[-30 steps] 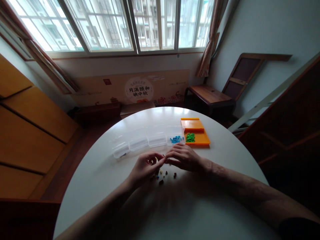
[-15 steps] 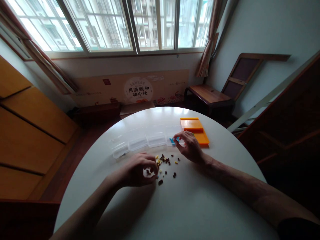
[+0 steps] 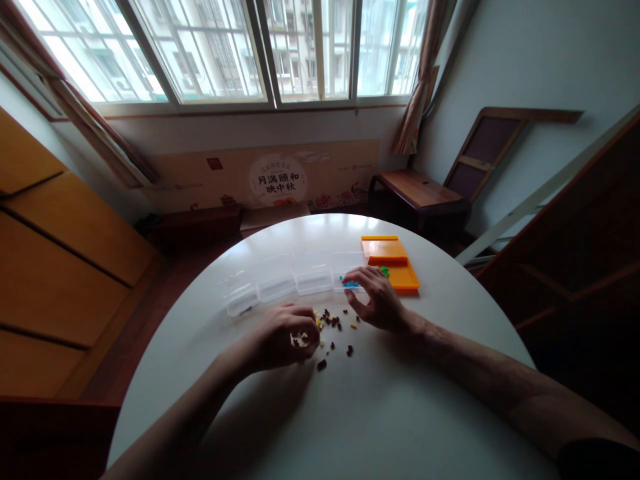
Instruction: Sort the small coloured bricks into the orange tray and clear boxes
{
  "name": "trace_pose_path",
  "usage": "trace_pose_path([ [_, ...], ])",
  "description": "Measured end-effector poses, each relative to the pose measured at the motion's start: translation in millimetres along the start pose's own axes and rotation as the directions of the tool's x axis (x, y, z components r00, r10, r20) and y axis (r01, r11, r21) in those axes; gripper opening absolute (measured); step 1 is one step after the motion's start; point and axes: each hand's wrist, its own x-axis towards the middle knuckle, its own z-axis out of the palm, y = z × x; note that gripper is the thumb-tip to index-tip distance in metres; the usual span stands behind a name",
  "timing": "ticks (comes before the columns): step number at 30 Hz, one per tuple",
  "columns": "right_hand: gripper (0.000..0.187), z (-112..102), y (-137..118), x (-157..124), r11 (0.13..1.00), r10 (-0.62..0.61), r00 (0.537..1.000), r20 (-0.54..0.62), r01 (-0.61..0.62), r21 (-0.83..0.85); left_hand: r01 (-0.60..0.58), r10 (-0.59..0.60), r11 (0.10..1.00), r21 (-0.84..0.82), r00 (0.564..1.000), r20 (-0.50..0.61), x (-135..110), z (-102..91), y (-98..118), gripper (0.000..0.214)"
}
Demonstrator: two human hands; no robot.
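My right hand (image 3: 380, 300) is over the rightmost clear plastic box (image 3: 345, 260), thumb and fingers apart with nothing between them. Small blue toy-brick pieces (image 3: 351, 285) lie in that box, partly behind my fingers. My left hand (image 3: 280, 337) curls over the left side of a loose pile of tiny brown and yellow pieces (image 3: 328, 319), thumb and forefinger pressed together. Whatever is between those fingertips is too small to make out. Some pieces show through the ring of the left fingers.
Several clear boxes (image 3: 277, 287) stand in a curved row on the round white table (image 3: 350, 420). Behind my right hand is an orange tray (image 3: 409, 279) holding green pieces (image 3: 385, 271). A wooden chair (image 3: 420, 187) stands beyond the table, below the window.
My right thumb and fingers, pinched together above the blue pieces before, have parted, and the thumb is lower. My left hand has shifted slightly up and right over the pile.
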Motion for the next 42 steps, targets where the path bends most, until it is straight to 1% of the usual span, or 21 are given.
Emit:
trace_pose_path([
  [3, 0.015, -1.8, -6.3, 0.9, 0.994, -0.098, 0.995, 0.028, 0.096, 0.060, 0.046, -0.056, 0.994, -0.095, 0.994, -0.098, 3.8, 0.7, 3.0, 0.010],
  [5, 0.013, -2.7, -10.4, 1.3, 0.975, -0.197, 0.979, 0.056, 0.189, 0.115, 0.099, -0.130, 0.975, -0.201, 0.981, -0.145, 6.8, 1.4, 7.8, 0.017],
  [8, 0.013, -3.5, -15.3, 2.5, 0.932, -0.335, 0.936, 0.107, 0.312, 0.188, 0.190, -0.259, 0.911, -0.366, 0.955, -0.148, 11.3, 5.4, 15.7, 0.025],
  [10, 0.017, -3.9, -17.0, 3.3, 0.908, -0.394, 0.910, 0.129, 0.365, 0.206, 0.233, -0.317, 0.876, -0.422, 0.938, -0.140, 13.8, 10.5, 19.0, 0.027],
  [12, 0.016, -4.2, -17.8, 3.8, 0.895, -0.428, 0.894, 0.134, 0.398, 0.201, 0.258, -0.355, 0.855, -0.451, 0.923, -0.145, 15.4, 16.4, 19.8, 0.029],
  [15, 0.010, -5.1, -18.2, 3.6, 0.890, -0.440, 0.890, 0.118, 0.415, 0.187, 0.288, -0.399, 0.825, -0.486, 0.906, -0.141, 16.7, 23.4, 18.9, 0.031],
  [19, 0.008, -6.1, -17.4, 2.0, 0.892, -0.436, 0.894, 0.106, 0.413, 0.186, 0.283, -0.400, 0.824, -0.490, 0.904, -0.151, 18.1, 23.4, 19.4, 0.030],
  [21, 0.008, -5.4, -14.7, 0.8, 0.905, -0.408, 0.907, 0.104, 0.387, 0.179, 0.266, -0.377, 0.849, -0.457, 0.911, -0.168, 18.0, 19.7, 19.9, 0.030],
  [23, 0.008, -3.9, -9.6, -0.3, 0.930, -0.348, 0.935, 0.074, 0.334, 0.152, 0.241, -0.337, 0.889, -0.389, 0.921, -0.197, 16.3, 14.6, 18.5, 0.028],
  [25, 0.006, -2.2, -2.7, -0.8, 0.964, -0.248, 0.969, 0.009, 0.246, 0.102, 0.208, -0.276, 0.937, -0.279, 0.933, -0.232, 12.7, 8.8, 13.7, 0.026],
  [27, 0.005, -1.0, 4.9, -0.7, 0.990, -0.135, 0.989, -0.057, 0.138, 0.043, 0.179, -0.204, 0.977, -0.116, 0.944, -0.261, 7.7, 3.1, 5.6, 0.023],
  [29, 0.006, -0.5, 11.6, -0.1, 0.999, -0.045, 0.995, -0.091, 0.043, -0.023, 0.156, -0.129, 0.985, 0.078, 0.951, -0.283, 2.9, -2.0, -4.2, 0.020],
  [30, 0.006, -0.4, 14.3, 0.1, 0.998, -0.010, 0.995, -0.096, 0.005, -0.058, 0.146, -0.098, 0.978, 0.149, 0.952, -0.289, 0.8, -4.1, -8.9, 0.019],
  [33, 0.009, -0.2, 18.9, 0.0, 0.987, 0.063, 0.994, -0.084, -0.075, -0.139, 0.115, -0.042, 0.962, 0.247, 0.958, -0.284, -2.8, -8.3, -20.1, 0.017],
  [35, 0.012, 0.0, 19.1, -0.4, 0.984, 0.086, 0.993, -0.075, -0.097, -0.149, 0.099, -0.020, 0.957, 0.273, 0.960, -0.278, -3.7, -9.0, -24.5, 0.017],
  [37, 0.014, -0.4, 17.5, -0.2, 0.988, 0.085, 0.994, -0.067, -0.093, -0.124, 0.087, -0.005, 0.951, 0.296, 0.963, -0.269, -4.2, -8.3, -27.2, 0.018],
  [40, 0.014, -4.2, 12.9, 2.6, 0.998, 0.035, 0.999, -0.025, -0.036, -0.051, 0.066, 0.010, 0.947, 0.315, 0.972, -0.234, -5.1, -6.0, -29.5, 0.018],
  [42, 0.013, -10.1, 8.7, 6.6, 1.000, -0.028, 0.998, 0.055, 0.028, 0.002, 0.043, 0.021, 0.949, 0.313, 0.980, -0.197, -6.1, -4.6, -29.9, 0.018],
])
